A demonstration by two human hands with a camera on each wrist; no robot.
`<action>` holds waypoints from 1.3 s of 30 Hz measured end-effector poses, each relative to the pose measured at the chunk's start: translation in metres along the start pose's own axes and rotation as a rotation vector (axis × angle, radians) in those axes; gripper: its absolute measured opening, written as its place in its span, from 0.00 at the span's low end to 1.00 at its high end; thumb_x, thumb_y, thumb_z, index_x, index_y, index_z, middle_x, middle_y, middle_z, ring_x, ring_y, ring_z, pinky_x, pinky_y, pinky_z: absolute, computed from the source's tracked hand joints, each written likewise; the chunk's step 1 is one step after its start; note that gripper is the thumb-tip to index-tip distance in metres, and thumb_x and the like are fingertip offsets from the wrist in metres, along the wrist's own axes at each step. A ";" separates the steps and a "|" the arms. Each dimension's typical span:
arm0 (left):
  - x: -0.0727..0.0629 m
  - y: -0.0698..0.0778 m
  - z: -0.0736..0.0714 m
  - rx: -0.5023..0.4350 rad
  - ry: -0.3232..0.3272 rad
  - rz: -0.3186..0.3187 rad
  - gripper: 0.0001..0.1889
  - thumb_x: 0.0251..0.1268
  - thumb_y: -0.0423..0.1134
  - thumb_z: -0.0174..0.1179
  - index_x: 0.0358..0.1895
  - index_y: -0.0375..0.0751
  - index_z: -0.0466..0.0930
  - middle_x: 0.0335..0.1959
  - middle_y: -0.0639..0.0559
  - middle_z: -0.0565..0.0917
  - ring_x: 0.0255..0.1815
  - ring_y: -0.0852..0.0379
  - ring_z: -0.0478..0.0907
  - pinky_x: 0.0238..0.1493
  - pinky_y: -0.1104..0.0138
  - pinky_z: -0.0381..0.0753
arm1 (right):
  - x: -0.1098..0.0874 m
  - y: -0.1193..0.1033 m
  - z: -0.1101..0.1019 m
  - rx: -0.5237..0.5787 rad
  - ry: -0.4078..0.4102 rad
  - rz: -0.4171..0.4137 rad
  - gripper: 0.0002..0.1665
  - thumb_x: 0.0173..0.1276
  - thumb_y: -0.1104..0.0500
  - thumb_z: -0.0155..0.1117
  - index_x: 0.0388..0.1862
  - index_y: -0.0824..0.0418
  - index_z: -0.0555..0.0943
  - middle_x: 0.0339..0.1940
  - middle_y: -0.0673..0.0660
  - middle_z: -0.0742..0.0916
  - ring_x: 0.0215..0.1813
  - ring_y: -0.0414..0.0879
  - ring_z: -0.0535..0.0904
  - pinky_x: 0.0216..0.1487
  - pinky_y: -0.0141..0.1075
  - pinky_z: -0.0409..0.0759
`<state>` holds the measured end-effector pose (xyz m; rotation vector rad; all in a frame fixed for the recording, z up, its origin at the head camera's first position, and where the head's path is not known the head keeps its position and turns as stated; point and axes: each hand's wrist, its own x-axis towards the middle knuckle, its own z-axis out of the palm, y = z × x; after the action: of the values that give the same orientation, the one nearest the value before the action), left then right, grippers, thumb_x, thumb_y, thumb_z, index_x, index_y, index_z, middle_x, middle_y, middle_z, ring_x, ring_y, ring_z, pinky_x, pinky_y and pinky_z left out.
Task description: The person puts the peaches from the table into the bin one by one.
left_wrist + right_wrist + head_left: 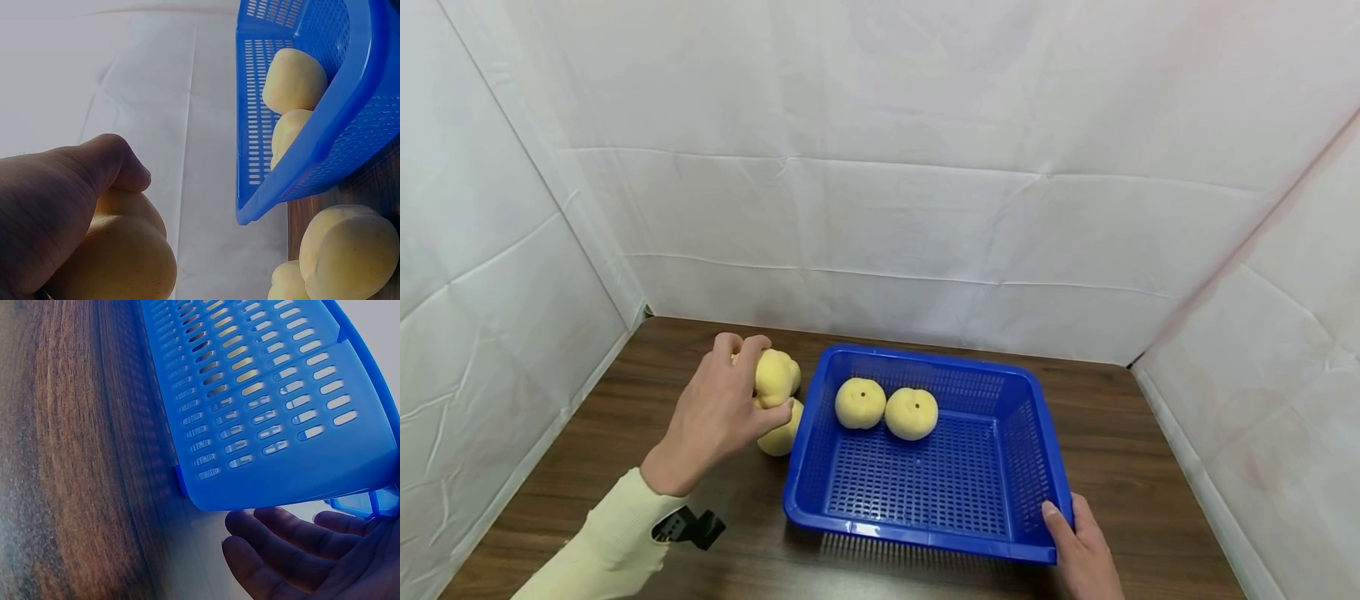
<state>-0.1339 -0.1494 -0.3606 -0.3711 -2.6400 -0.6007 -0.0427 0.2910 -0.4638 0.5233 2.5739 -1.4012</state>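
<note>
My left hand [718, 408] holds a yellow peach [772, 375] between thumb and fingers, left of the blue plastic basket [917, 546]. In the left wrist view the thumb lies over the top of this held peach [128, 250]. Beside the basket's left wall another peach [781, 437] rests on the table, and one more [287, 284] shows partly hidden behind it. Inside the basket two peaches [861, 403] sit side by side near the back left. My right hand [1086, 550] grips the basket's front right corner, thumb over the rim and fingers outside.
The basket stands on a dark wood-grain table [1150, 500]. White cloth walls [917, 217] close off the back and both sides. A small black device [688, 527] is strapped at the left wrist, over a pale sleeve [613, 533].
</note>
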 end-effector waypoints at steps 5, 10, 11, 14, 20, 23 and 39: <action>0.002 0.003 0.001 0.006 -0.008 -0.012 0.34 0.46 0.46 0.73 0.58 0.38 0.74 0.48 0.33 0.76 0.34 0.41 0.77 0.31 0.55 0.76 | 0.000 0.000 0.000 0.010 -0.007 0.001 0.36 0.86 0.45 0.43 0.78 0.72 0.58 0.69 0.77 0.77 0.63 0.61 0.81 0.60 0.53 0.81; 0.005 0.006 0.003 0.019 0.006 -0.001 0.35 0.44 0.48 0.74 0.59 0.39 0.75 0.48 0.33 0.77 0.34 0.40 0.79 0.30 0.54 0.76 | 0.000 0.001 -0.001 0.017 -0.002 -0.008 0.36 0.86 0.46 0.44 0.77 0.71 0.59 0.69 0.76 0.77 0.62 0.60 0.81 0.60 0.52 0.81; 0.006 0.006 0.003 0.022 0.004 0.001 0.36 0.44 0.49 0.74 0.59 0.39 0.75 0.48 0.33 0.77 0.35 0.40 0.79 0.30 0.54 0.76 | 0.000 0.002 -0.001 0.016 0.000 -0.010 0.35 0.86 0.46 0.44 0.77 0.71 0.59 0.68 0.76 0.78 0.62 0.60 0.81 0.60 0.51 0.81; 0.008 0.008 0.003 0.027 0.001 0.014 0.38 0.45 0.51 0.76 0.60 0.39 0.74 0.49 0.33 0.76 0.35 0.40 0.79 0.29 0.56 0.76 | 0.001 0.002 -0.001 0.011 0.000 -0.006 0.36 0.86 0.46 0.44 0.77 0.71 0.59 0.68 0.76 0.77 0.62 0.60 0.81 0.60 0.52 0.81; 0.013 0.013 0.005 0.022 0.003 0.057 0.37 0.45 0.50 0.76 0.60 0.37 0.74 0.47 0.35 0.76 0.31 0.43 0.76 0.28 0.62 0.73 | 0.000 0.001 0.000 0.015 -0.006 0.003 0.36 0.86 0.46 0.44 0.77 0.71 0.58 0.69 0.77 0.76 0.63 0.62 0.81 0.61 0.55 0.81; 0.016 0.016 0.005 0.017 -0.015 0.066 0.36 0.46 0.49 0.75 0.60 0.37 0.74 0.47 0.35 0.76 0.31 0.45 0.75 0.28 0.64 0.70 | 0.000 0.001 0.000 0.018 -0.006 0.001 0.36 0.86 0.46 0.44 0.78 0.71 0.58 0.70 0.77 0.76 0.64 0.63 0.80 0.63 0.57 0.80; 0.027 0.035 0.010 0.014 -0.021 0.139 0.35 0.46 0.49 0.75 0.58 0.41 0.73 0.47 0.37 0.76 0.34 0.43 0.76 0.30 0.61 0.73 | 0.000 0.001 0.000 0.017 0.000 -0.007 0.36 0.86 0.46 0.44 0.78 0.71 0.58 0.70 0.77 0.76 0.63 0.61 0.81 0.61 0.54 0.81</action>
<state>-0.1492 -0.1101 -0.3448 -0.5544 -2.6097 -0.5352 -0.0423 0.2914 -0.4650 0.5174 2.5684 -1.4271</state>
